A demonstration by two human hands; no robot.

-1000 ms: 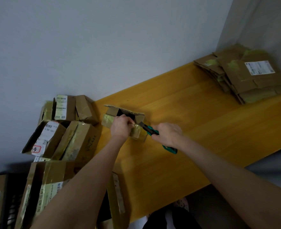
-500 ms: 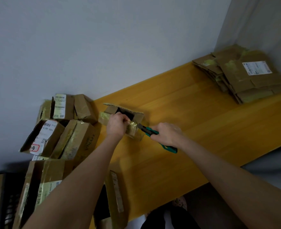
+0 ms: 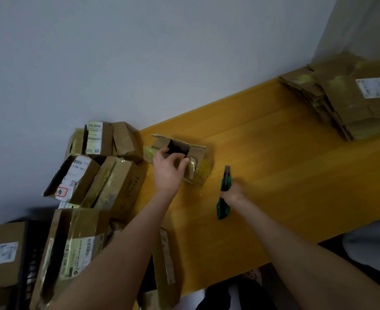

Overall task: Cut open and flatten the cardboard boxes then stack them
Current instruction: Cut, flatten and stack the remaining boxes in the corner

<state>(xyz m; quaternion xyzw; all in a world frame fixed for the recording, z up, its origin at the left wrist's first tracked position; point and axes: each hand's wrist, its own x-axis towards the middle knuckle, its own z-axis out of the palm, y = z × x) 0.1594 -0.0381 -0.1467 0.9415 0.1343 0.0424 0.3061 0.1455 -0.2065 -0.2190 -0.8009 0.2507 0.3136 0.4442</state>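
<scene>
My left hand [image 3: 168, 170] sits just left of the frame's centre, thumb and fingers curled over the near rim of the small cardboard box [image 3: 198, 153] and gripping it at its open mouth. The box lies on the yellow table [image 3: 274, 166] with its flaps spread; the inside is dark, and I cannot tell whether anything is in it. Shiny yellowish tape wraps its right end. My right hand [image 3: 234, 195], blurred, is a little right of and below the box, closed round the green handle of the utility knife [image 3: 225, 191]. The knife's dark tip points toward the top of the frame and stands apart from the box. At the left edge of the table, from middle left down to the lower left, is a pile of uncut boxes [image 3: 115, 182] carrying white shipping labels and tape. Some have loose flaps that show only shadow within. In the lower left corner a black crate [image 3: 29, 265] shows beside another labelled box. In the upper right, against the wall, the stack of flattened boxes [image 3: 350, 108] lies on the table, with a white label on the top sheet.
</scene>
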